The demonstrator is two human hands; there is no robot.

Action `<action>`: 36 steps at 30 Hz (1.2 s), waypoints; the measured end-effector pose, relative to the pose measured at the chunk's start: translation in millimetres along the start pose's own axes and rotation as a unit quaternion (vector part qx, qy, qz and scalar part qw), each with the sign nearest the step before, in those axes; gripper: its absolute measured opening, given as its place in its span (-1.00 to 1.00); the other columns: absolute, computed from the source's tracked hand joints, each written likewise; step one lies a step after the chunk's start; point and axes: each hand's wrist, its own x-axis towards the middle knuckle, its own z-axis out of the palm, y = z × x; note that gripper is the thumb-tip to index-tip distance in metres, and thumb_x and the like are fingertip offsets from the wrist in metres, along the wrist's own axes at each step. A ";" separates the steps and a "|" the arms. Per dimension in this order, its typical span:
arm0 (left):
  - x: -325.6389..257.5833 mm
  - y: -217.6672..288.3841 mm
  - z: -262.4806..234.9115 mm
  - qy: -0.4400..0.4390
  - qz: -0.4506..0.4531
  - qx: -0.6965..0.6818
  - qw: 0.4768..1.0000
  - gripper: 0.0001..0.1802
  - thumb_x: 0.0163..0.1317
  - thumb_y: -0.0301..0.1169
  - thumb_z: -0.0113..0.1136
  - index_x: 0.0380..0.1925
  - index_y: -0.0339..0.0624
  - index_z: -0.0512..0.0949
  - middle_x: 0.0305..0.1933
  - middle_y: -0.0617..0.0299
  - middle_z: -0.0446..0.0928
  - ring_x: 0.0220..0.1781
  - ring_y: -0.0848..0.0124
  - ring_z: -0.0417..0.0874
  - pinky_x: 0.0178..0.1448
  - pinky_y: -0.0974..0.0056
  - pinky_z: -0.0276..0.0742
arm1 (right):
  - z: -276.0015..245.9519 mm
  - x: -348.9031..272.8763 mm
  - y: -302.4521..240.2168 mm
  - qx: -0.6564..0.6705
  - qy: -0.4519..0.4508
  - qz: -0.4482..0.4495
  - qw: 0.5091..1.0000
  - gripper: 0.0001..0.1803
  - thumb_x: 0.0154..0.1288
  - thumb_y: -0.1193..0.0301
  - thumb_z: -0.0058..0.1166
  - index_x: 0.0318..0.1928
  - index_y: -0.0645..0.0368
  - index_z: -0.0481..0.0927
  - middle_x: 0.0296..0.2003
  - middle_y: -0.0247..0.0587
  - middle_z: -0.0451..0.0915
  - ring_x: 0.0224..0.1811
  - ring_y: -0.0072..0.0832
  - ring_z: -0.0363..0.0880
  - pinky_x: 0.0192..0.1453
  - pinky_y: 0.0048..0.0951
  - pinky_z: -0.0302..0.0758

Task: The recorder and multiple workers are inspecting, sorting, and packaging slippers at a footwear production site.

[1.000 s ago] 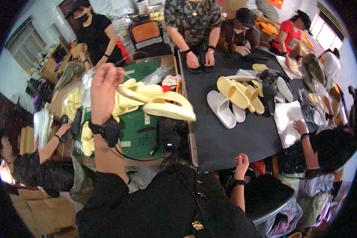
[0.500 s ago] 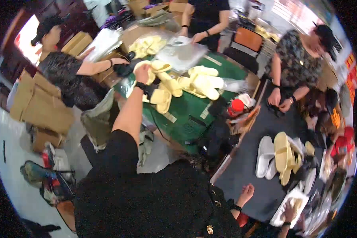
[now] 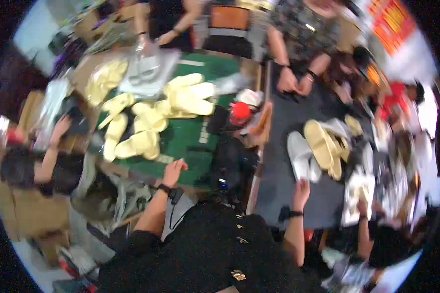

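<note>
Just off the front edge of the green tabletop (image 3: 190, 168), my left hand (image 3: 174, 173) holds nothing, its fingers loosely bent and apart. Several pale yellow slippers lie beyond it, the nearest being a yellow slipper (image 3: 141, 145). On the dark table to the right, my right hand (image 3: 301, 194) has its fingers together at the near end of a white slipper (image 3: 298, 151), and they look closed on it. Another white slipper sits against that one, with a yellow slipper (image 3: 320, 144) on the pile beside them. Some blur softens both hands.
A red-capped container (image 3: 240, 113) and a dark bag (image 3: 232, 158) stand between the tables. Across from me, a person handles a clear plastic bag (image 3: 149, 71); another works at the dark table's far end. Further hands are at the left and lower right. Cardboard boxes (image 3: 39, 215) stand left.
My left hand has let go of the yellow slippers and drawn back toward me. My right hand has moved forward to the white slipper. The whole view has swung to the right.
</note>
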 end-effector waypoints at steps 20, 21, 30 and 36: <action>15.0 159.7 54.6 -0.226 0.150 0.123 0.955 -0.67 0.35 -0.29 -0.08 -0.41 -0.29 0.56 -0.45 0.11 0.58 -0.40 0.33 0.60 -0.29 0.33 0.43 | 52.8 76.8 -0.3 0.165 0.103 0.146 0.970 -0.21 0.08 0.45 0.13 0.33 0.14 0.09 0.01 -0.18 0.43 -0.12 -0.47 0.44 -0.06 -0.44 0.38; 16.2 149.0 63.5 -0.225 0.165 0.082 0.957 -0.68 0.34 -0.29 -0.08 -0.39 -0.30 0.57 -0.42 0.10 0.59 -0.37 0.29 0.62 -0.25 0.31 0.46 | 40.1 59.6 0.1 0.208 0.020 0.165 0.964 -0.23 0.06 0.50 0.11 0.31 0.20 0.12 0.06 -0.11 0.41 0.00 -0.43 0.41 0.07 -0.44 0.34; -35.3 163.8 145.5 -0.355 0.195 0.069 0.912 -0.69 0.33 -0.31 -0.07 -0.34 -0.34 0.56 -0.35 0.06 0.61 -0.24 0.26 0.65 -0.13 0.30 0.50 | -102.3 -68.3 -20.9 -0.002 -0.319 0.232 0.919 -0.31 -0.11 0.64 0.05 0.17 0.06 0.40 0.05 -0.09 0.49 0.06 -0.25 0.48 0.12 -0.30 0.41; -52.3 163.1 217.1 -0.494 0.256 0.164 0.815 -0.71 0.32 -0.27 -0.01 -0.30 -0.28 0.57 -0.32 0.04 0.62 -0.24 0.19 0.66 -0.14 0.26 0.52 | -123.9 -88.6 23.4 -0.318 -0.068 0.101 0.940 -0.55 -0.06 0.52 0.00 -0.06 -0.04 0.58 -0.20 -0.05 0.63 -0.10 -0.11 0.58 -0.01 -0.07 0.36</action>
